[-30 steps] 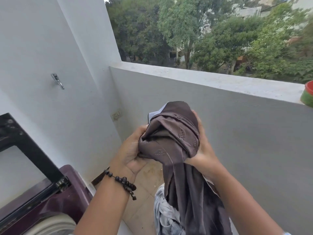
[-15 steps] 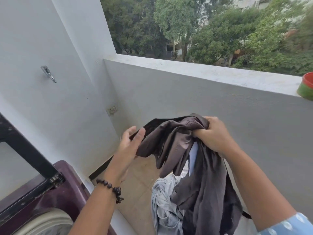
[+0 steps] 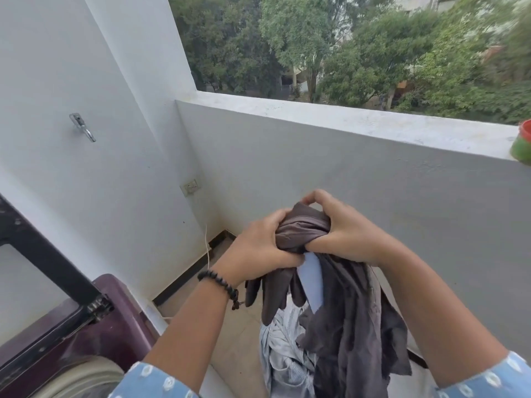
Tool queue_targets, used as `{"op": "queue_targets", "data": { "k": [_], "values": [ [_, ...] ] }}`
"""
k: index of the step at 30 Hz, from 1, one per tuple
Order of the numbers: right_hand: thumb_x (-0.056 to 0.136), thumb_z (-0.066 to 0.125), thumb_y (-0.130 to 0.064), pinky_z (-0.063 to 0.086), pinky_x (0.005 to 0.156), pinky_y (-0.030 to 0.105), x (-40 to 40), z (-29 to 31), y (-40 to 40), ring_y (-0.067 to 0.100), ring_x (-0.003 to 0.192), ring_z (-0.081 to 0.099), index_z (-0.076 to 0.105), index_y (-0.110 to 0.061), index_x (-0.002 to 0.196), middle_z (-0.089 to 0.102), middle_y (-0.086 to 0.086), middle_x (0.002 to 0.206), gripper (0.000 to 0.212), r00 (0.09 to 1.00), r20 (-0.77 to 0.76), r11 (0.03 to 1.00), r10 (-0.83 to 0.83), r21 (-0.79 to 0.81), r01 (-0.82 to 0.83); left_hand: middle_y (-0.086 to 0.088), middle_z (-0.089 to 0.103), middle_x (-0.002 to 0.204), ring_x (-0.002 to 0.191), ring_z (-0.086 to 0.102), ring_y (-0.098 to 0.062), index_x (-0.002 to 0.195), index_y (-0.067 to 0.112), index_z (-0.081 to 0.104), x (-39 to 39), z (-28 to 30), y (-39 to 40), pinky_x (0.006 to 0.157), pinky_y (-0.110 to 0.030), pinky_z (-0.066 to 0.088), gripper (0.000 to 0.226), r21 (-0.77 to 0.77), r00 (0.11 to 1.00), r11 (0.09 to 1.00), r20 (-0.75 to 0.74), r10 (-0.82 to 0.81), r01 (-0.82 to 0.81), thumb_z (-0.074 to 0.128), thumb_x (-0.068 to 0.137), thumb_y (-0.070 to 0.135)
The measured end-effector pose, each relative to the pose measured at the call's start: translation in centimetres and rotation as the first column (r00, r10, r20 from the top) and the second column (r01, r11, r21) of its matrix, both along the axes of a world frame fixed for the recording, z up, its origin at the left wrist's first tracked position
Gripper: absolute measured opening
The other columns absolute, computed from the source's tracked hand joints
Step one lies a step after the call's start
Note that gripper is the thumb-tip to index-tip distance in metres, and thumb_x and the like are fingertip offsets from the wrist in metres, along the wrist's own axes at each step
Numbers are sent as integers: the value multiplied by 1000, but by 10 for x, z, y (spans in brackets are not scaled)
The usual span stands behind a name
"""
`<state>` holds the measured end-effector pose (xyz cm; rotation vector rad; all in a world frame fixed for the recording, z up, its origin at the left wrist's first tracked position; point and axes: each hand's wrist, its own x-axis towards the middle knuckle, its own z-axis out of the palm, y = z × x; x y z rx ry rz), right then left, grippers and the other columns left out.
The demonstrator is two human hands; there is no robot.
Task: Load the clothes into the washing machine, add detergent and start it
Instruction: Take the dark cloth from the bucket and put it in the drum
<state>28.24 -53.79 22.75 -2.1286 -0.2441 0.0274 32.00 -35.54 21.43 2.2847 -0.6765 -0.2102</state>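
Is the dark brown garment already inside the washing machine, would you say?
No, both hands, left hand and right hand, grip the brown garment in the air.

Looks like a home balcony used as a laundry spot — white walls, a waist-high parapet with trees beyond it, tiled floor. There's a maroon washing machine at near left and a wall socket in the far corner.

We get soft, even daylight from the open side above the parapet; no glare, no hard shadows. Walls read bright, slightly bluish. Wide-angle bend is strong at the edges. Trees look smeared, top right worst. Hands and cloth stay reasonably sharp.
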Motion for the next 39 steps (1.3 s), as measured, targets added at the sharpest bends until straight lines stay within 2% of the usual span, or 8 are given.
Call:
{"op": "queue_targets", "data": {
  "k": [7, 11, 19, 23, 27, 31, 35, 39],
  "values": [
    [72, 83, -22, 51, 95, 36, 2, -20, 3, 15, 100, 66, 38, -37, 133, 64, -2, 108, 77, 998, 34, 958, 59, 278, -67, -4, 76, 94, 88, 71, -17, 106, 10, 67, 5, -4, 9, 78, -30, 57, 31, -506, 972, 839, -210, 108, -203, 69, 78, -5],
    [57, 85, -51, 39, 104, 17, 1, -35, 5, -5, 127, 46, 25, -51, 144, 43, -14, 138, 106, 998, 25, 947, 58, 315, -63, -7, 74, 90, 86, 69, -22, 94, 10, 71, 14, 0, 16, 74, -32, 58, 23, -718, 879, 514, -433, 199, -470, 58, 82, -3],
    [40, 84, -74, 23, 110, 9, -5, -59, 23, -16, 142, 13, -4, -55, 149, 7, -40, 150, 141, 995, -50, 904, 88, 424, -59, -22, 61, 129, 123, 55, -39, 121, 10, 66, 21, 3, 16, 108, -59, 38, 68, -766, 765, -1, -642, -50, -643, 78, 57, 28],
    [42, 86, -70, 26, 109, 7, -3, -66, 31, -17, 140, 18, -10, -54, 148, 9, -40, 149, 144, 993, -92, 890, 78, 456, -28, -9, 70, 93, 91, 66, -27, 98, 13, 66, 17, 10, 8, 85, -41, 55, 20, -776, 779, -93, -627, 11, -623, 47, 90, 16],
    [50, 91, -47, 31, 118, 37, 3, -67, 32, 2, 139, 38, -2, -52, 150, 32, -16, 155, 136, 990, -140, 879, 15, 473, 54, -2, 71, 77, 75, 68, -19, 87, 16, 66, 13, 12, 0, 69, -31, 56, 22, -770, 765, -67, -638, 83, -635, 45, 94, 12],
    [57, 93, -23, 50, 97, 27, 4, -61, 21, 6, 116, 62, 42, -29, 140, 64, -11, 128, 98, 979, -198, 892, 40, 449, 55, -6, 71, 90, 87, 67, -25, 98, 14, 68, 16, 14, 13, 81, -39, 57, 17, -780, 781, 56, -615, 110, -623, 55, 86, 13],
    [73, 82, 1, 56, 77, 27, 7, -60, 5, 13, 85, 70, 76, -14, 93, 77, 4, 93, 26, 978, -210, 915, 2, 395, 83, 2, 69, 86, 82, 64, -14, 91, 19, 67, 25, 23, 36, 75, -31, 54, 21, -825, 878, 346, -330, 346, -446, 57, 83, 3],
    [69, 80, 7, 55, 77, 35, 8, -61, -10, 17, 78, 70, 79, -14, 77, 76, 10, 84, 22, 978, -187, 854, -87, 492, 170, 7, 64, 81, 74, 56, -9, 87, 23, 62, 30, 29, 54, 66, -25, 45, 12, -711, 913, 643, 0, 407, -286, 59, 80, 14]
  ]
}}
